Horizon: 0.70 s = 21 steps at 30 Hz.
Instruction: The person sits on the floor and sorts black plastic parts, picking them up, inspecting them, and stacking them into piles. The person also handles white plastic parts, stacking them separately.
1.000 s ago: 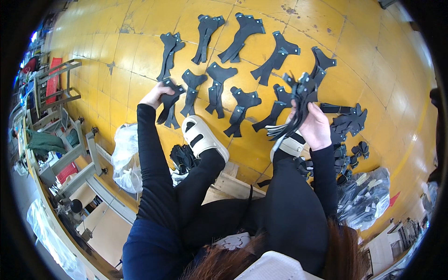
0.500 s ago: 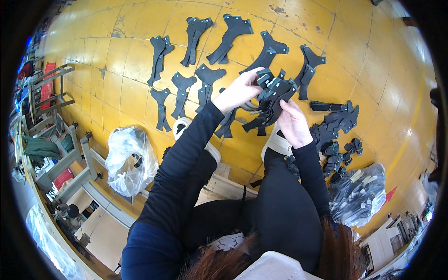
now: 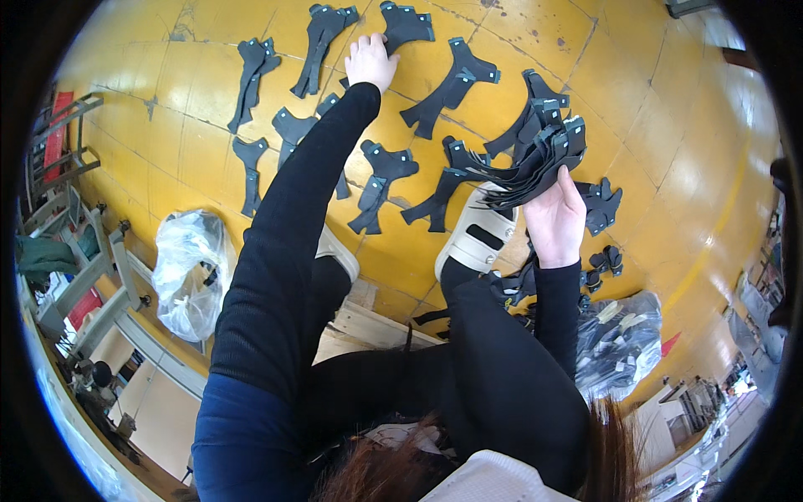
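My left hand [image 3: 370,63] is stretched far forward over a black Y-shaped fabric piece [image 3: 410,27] in the back row on the floor. Its fingers look extended across the middle of that piece, whose tail shows just beside the hand. Close in front of my right shoe, my right hand [image 3: 556,219] grips a thick stack of black fabric pieces [image 3: 535,163] with small pale tags. The stack fans out to the left, and its layers hide part of the pieces lying behind it.
Several more black piles lie in rows on the yellow floor, such as one pile [image 3: 456,84]. White shoes [image 3: 481,230] stand at the near row. A clear plastic bag [image 3: 194,272] sits left; a filled bag [image 3: 623,343] and small black bundles [image 3: 604,261] lie right.
My left hand has let go of the stack and moved forward and left to the back row. My right hand now holds the stack alone, slightly farther right. The view has shifted.
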Tool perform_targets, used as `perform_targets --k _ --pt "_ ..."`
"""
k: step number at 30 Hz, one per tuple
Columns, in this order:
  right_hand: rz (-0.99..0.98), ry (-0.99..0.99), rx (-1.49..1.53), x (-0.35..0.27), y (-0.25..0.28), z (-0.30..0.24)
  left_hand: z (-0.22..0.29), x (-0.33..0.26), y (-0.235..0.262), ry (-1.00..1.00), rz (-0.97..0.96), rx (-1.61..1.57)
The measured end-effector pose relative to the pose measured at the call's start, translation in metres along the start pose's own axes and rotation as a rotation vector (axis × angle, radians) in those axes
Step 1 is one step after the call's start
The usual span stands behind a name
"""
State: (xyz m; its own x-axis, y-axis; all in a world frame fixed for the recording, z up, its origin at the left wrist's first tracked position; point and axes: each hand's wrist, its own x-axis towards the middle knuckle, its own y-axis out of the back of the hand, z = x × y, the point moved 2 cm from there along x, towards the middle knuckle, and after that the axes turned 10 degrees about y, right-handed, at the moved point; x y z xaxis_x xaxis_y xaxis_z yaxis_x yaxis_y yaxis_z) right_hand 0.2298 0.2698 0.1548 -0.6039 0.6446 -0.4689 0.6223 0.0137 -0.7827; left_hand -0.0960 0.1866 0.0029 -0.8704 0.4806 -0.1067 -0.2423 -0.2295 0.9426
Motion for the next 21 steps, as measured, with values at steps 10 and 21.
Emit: perform_targets --k 10,21 --pt "0.028 -0.150 0.048 -0.006 -0.017 0.036 -0.007 0.016 0.009 0.007 -0.035 -0.149" --pt "0.047 -0.094 0.037 0.004 -0.005 0.047 0.091 -0.136 0.095 -0.433 -0.884 -0.744"
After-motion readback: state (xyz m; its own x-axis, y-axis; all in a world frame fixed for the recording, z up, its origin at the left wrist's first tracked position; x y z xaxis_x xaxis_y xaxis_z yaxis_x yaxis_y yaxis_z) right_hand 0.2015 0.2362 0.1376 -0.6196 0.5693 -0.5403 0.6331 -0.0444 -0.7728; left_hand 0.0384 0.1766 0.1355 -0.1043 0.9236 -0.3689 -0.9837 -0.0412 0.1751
